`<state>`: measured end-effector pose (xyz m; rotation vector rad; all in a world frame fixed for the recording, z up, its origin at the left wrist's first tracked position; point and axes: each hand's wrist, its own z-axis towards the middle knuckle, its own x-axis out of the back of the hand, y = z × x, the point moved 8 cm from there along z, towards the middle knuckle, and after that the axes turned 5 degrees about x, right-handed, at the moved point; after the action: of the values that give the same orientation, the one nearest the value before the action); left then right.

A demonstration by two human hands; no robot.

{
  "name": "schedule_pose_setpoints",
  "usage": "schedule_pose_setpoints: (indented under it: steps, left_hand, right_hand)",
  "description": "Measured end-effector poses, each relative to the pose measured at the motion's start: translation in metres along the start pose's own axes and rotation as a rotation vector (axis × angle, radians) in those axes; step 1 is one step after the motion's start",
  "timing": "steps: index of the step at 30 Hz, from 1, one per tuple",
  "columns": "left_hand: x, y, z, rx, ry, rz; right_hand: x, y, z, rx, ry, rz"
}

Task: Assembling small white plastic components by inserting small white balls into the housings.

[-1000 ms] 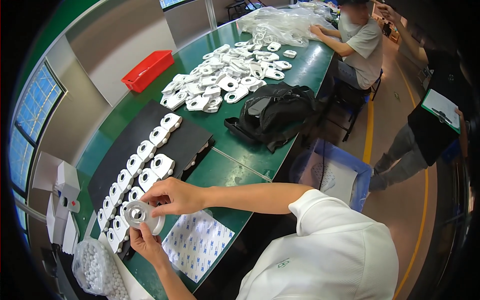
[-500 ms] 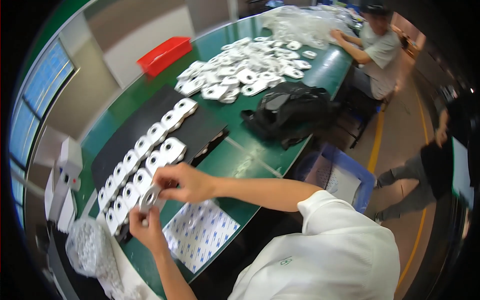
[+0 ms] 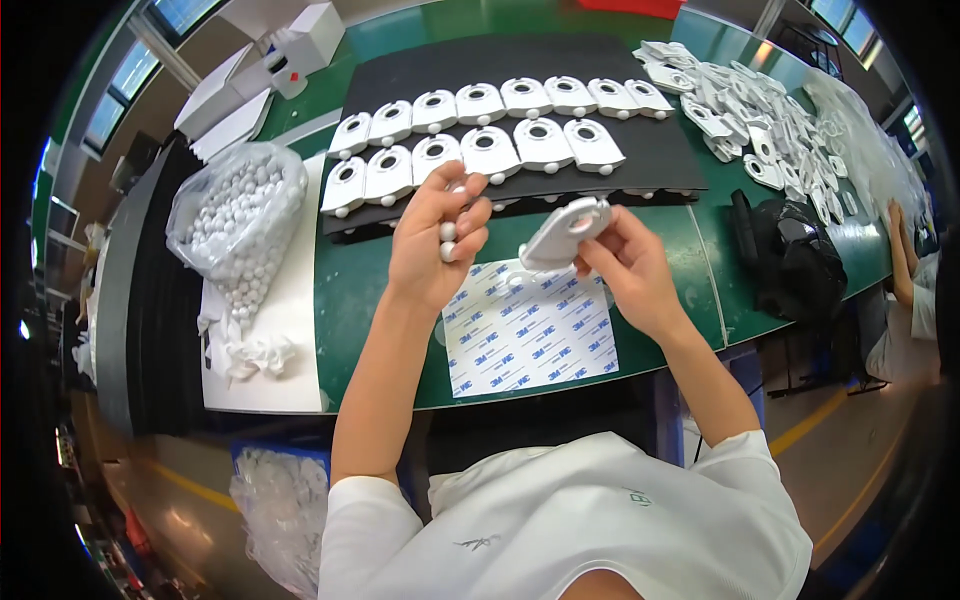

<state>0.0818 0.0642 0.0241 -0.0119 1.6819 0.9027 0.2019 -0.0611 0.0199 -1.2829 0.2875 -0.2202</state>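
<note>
Part: one, white, with a round hole at one end; tilted in the air above the table, about over the far edge of the sheet. Looks light and stiff, probably plastic, smooth enough to slip a little; unlikely to break. Best taken by its flat sides or outer rim, clear of the hole.

Right hand: pinches the part between thumb and fingers by its right side.

Left hand: fingers curled around small white balls, at least two against the palm. Balls look light, hard and inclined to roll; a cupped palm suits them.

Sheet: white, blue-printed, flat by the table's near edge.

Black board: toward the table's far edge, bearing two rows of white units, eight behind, six in front.

Bag: clear, full of balls, near the table's left end.

Pile: loose white parts, right of the board.

Backpack: black, near the table's right-hand near edge.
</note>
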Motion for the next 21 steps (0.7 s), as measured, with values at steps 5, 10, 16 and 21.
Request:
schedule_pose_setpoints:
  steps: [5, 10, 16, 21]
  left_hand:
    - [0.003, -0.003, 0.0, -0.027, 0.025, 0.172]
    - [0.005, -0.009, 0.0, 0.004, 0.036, 0.178]
    - [0.007, -0.009, 0.0, 0.005, 0.098, 0.176]
    - [0.005, -0.01, 0.001, 0.011, 0.083, 0.213]
  right_hand:
    - [-0.009, 0.021, -0.016, -0.105, -0.074, -0.118]
    - [-0.011, 0.028, -0.018, -0.087, -0.104, -0.195]
    - [-0.015, 0.022, -0.02, -0.07, -0.132, -0.332]
    - [-0.012, 0.021, -0.02, -0.057, -0.089, -0.32]
